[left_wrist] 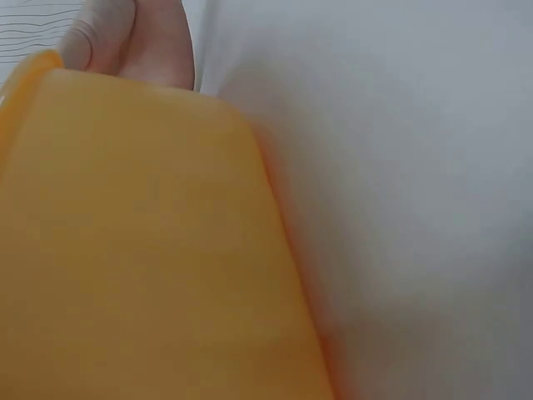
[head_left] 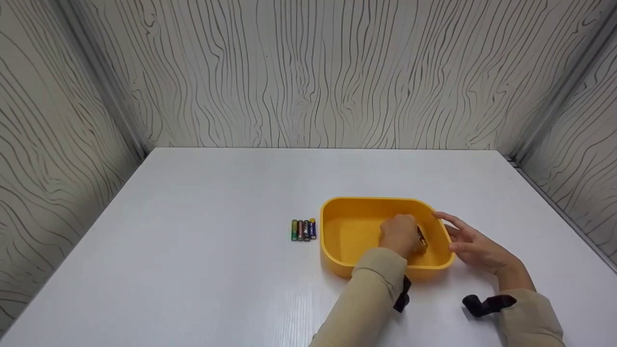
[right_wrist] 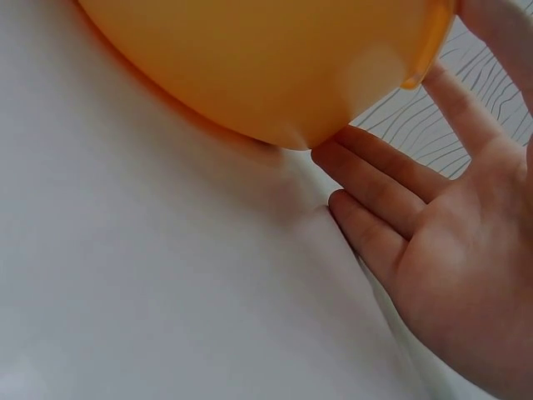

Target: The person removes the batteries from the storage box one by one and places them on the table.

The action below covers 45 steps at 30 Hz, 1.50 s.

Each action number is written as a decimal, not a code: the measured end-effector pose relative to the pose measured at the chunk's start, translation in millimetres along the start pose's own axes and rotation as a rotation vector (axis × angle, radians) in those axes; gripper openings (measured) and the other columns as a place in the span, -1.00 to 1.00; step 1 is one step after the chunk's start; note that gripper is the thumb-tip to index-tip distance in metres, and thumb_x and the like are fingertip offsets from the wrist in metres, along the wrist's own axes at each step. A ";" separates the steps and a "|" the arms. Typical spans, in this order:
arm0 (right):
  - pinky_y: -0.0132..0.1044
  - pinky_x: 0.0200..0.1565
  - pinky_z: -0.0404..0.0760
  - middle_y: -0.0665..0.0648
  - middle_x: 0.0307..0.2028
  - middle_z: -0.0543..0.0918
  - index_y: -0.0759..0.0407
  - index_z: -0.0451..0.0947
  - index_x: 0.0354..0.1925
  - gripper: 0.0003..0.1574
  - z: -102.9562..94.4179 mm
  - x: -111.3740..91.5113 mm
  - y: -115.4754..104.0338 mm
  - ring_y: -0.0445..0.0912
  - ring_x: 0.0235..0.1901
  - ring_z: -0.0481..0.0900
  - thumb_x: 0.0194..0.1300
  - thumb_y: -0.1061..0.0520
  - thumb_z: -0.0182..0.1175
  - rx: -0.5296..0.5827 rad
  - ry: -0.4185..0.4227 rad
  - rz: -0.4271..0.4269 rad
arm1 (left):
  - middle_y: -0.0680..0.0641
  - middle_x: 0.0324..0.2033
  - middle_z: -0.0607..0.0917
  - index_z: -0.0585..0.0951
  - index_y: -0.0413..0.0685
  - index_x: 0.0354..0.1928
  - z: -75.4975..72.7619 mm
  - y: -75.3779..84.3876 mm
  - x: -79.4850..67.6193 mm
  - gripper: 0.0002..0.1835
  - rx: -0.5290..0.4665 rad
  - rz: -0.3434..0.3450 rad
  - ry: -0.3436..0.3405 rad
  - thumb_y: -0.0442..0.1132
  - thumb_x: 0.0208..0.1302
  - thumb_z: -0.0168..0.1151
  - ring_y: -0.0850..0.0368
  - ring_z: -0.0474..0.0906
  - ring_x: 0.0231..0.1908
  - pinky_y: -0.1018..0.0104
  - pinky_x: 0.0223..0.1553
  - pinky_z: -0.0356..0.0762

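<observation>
My left hand (head_left: 400, 234) reaches down into a yellow plastic bin (head_left: 354, 200), knuckles up, near its right end. A dark battery with a gold-coloured part (head_left: 422, 236) shows at the right side of that hand. Its fingertips are mostly hidden, and I cannot tell whether they grip the battery. At the bin's right end, my right hand (head_left: 482, 248) steadies the outside with extended fingers, the index finger at the rim. In the right wrist view its fingers (right_wrist: 379, 179) look straight and spread, tips against the bin's wall (right_wrist: 275, 75).
Just left of the bin, several batteries (head_left: 300, 230) lie side by side in a neat row on the white table (head_left: 193, 241). Wood-grain patterned panels (head_left: 299, 72) stand behind and on both sides. Dark straps (head_left: 487, 304) are around both wrists.
</observation>
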State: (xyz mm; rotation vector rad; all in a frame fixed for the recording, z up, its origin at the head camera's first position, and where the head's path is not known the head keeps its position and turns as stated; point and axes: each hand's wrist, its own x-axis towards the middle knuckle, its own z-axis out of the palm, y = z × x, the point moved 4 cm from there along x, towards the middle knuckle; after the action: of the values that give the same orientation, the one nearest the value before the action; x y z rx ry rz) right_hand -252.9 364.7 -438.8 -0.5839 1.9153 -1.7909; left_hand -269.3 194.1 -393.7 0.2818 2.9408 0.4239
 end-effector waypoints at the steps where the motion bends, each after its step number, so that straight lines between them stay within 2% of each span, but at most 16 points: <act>1: -0.58 0.24 0.36 -0.35 0.31 0.30 -0.16 -0.08 0.49 -0.18 0.0 0.2 -0.1 -0.43 0.25 0.39 0.42 0.32 -0.07 0.001 -0.004 -0.002 | 0.20 -0.35 0.69 0.71 0.22 -0.20 -0.1 0.1 0.3 -0.65 0.002 -0.002 -0.005 0.07 -0.08 0.52 0.22 0.53 -0.34 0.39 -0.18 0.51; 11: -0.58 0.25 0.35 -0.34 0.34 0.28 -0.13 -0.11 0.50 -0.16 1.7 1.4 -4.1 -0.41 0.26 0.38 0.42 0.33 -0.08 0.021 -0.045 -0.029 | 0.18 -0.39 0.67 0.71 0.24 -0.17 1.1 2.1 0.5 -0.66 0.065 0.013 -0.018 0.13 0.00 0.45 0.20 0.47 -0.37 0.40 -0.16 0.50; 16: -0.58 0.25 0.35 -0.34 0.33 0.28 -0.11 -0.13 0.50 -0.16 1.6 1.1 -3.3 -0.42 0.27 0.37 0.43 0.32 -0.08 0.008 -0.031 -0.027 | 0.18 -0.45 0.65 0.71 0.24 -0.20 2.0 3.9 0.2 -0.72 0.112 0.037 0.002 0.11 0.05 0.42 0.22 0.47 -0.41 0.41 -0.20 0.51; 20: -0.60 0.24 0.35 -0.38 0.32 0.28 -0.13 -0.14 0.50 -0.16 0.9 0.0 -1.6 -0.45 0.26 0.37 0.43 0.30 -0.06 -0.013 -0.006 -0.005 | 0.19 -0.47 0.64 0.71 0.24 -0.22 1.8 5.2 0.5 -0.76 0.134 0.057 -0.014 0.05 0.06 0.41 0.24 0.46 -0.41 0.40 -0.18 0.50; 28: -0.63 0.23 0.32 -0.41 0.31 0.29 -0.12 -0.13 0.49 -0.16 1.1 1.1 -0.2 -0.48 0.26 0.35 0.41 0.28 -0.03 -0.014 -0.001 0.007 | 0.23 -0.39 0.68 0.71 0.29 -0.19 -4.2 6.8 0.8 -0.64 0.151 0.073 -0.034 0.20 -0.03 0.44 0.28 0.52 -0.36 0.41 -0.27 0.45; 38: -0.62 0.23 0.34 -0.43 0.30 0.28 -0.18 -0.10 0.48 -0.16 1.8 -0.1 -1.1 -0.48 0.25 0.37 0.41 0.28 -0.03 -0.005 0.001 0.014 | 0.23 -0.38 0.65 0.68 0.29 -0.13 -24.7 1.0 3.0 -0.57 0.173 0.083 -0.064 0.24 -0.04 0.43 0.28 0.47 -0.35 0.45 -0.17 0.48; 45: -0.60 0.23 0.36 -0.41 0.29 0.31 -0.22 -0.07 0.47 -0.18 0.4 -1.5 -1.6 -0.44 0.23 0.41 0.43 0.28 -0.05 -0.016 -0.010 0.014 | 0.23 -0.33 0.64 0.66 0.28 -0.10 -40.6 0.1 -2.4 -0.54 0.199 0.179 -0.055 0.29 -0.01 0.38 0.31 0.47 -0.32 0.46 -0.13 0.50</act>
State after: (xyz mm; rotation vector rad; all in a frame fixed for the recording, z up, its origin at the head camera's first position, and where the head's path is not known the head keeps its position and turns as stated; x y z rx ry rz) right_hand -251.4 365.2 -437.1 -0.5824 1.9240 -1.7626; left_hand -274.3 183.0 -355.0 0.5746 2.9171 0.1405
